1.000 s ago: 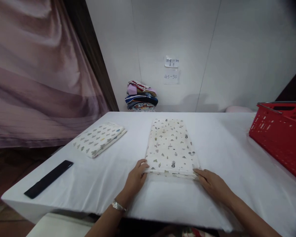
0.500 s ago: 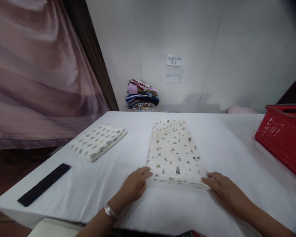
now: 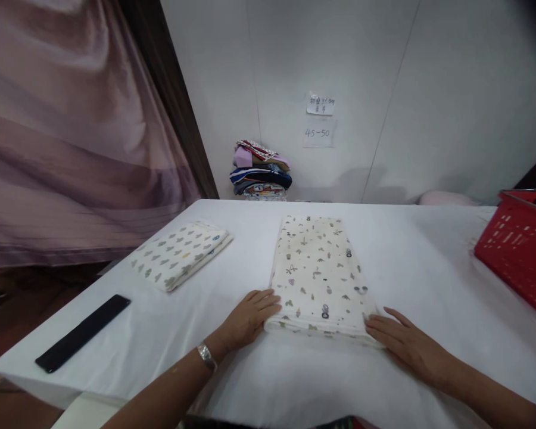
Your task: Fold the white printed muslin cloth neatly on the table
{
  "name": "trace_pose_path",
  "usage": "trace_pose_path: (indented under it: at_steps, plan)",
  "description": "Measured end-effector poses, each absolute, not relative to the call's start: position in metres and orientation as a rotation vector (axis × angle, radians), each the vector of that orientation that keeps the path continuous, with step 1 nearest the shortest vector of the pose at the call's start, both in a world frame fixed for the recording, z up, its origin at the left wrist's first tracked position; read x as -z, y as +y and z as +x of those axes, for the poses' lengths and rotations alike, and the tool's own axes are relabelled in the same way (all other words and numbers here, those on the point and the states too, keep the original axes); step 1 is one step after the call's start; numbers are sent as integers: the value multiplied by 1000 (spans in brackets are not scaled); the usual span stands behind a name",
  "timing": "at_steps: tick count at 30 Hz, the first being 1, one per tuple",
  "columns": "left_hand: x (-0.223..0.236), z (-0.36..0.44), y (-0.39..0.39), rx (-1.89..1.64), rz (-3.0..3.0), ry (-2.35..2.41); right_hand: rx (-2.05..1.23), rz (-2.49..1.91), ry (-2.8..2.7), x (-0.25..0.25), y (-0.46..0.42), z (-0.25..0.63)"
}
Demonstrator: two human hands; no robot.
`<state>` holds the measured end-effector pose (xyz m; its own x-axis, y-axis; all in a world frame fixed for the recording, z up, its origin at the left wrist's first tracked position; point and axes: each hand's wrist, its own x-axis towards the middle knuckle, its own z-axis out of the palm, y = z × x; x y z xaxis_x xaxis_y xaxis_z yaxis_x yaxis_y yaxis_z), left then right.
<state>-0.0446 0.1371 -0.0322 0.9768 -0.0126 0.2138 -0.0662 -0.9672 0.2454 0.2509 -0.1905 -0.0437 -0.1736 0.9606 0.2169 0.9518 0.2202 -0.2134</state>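
A folded cream cloth (image 3: 317, 262) printed with small grey, green and brown motifs lies flat on the white-covered table, its layered fold toward me. My left hand (image 3: 250, 316), with a silver bracelet at the wrist, rests its outstretched fingers on the near left corner. At the near right corner, the fingers of my right hand (image 3: 404, 342) lie flat against the cloth's edge, thumb apart. Neither hand grips the fabric. Farther left is a second folded cloth (image 3: 181, 256), white with grey-green cloud shapes.
A long black flat bar (image 3: 84, 333) lies near the table's left edge. On the right stands a red plastic basket (image 3: 513, 250). Behind the white table (image 3: 245, 238), a stack of folded fabrics (image 3: 261, 173) sits against the wall, below paper signs (image 3: 319, 132). A pink curtain (image 3: 71, 131) hangs left.
My left hand has moved slightly up onto the cloth, its fingers now flatter over the corner. The right fingers have straightened along the other corner. The view has shifted slightly.
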Motion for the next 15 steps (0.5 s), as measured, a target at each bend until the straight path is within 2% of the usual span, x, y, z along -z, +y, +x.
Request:
trace_pose_path:
  at_steps: [8, 15]
  plan:
    - [50, -37, 142, -385, 2763, 65, 106, -1722, -2076, 60, -186, 249]
    - [24, -49, 129, -298, 2704, 53, 168, -1707, -2085, 38, -192, 231]
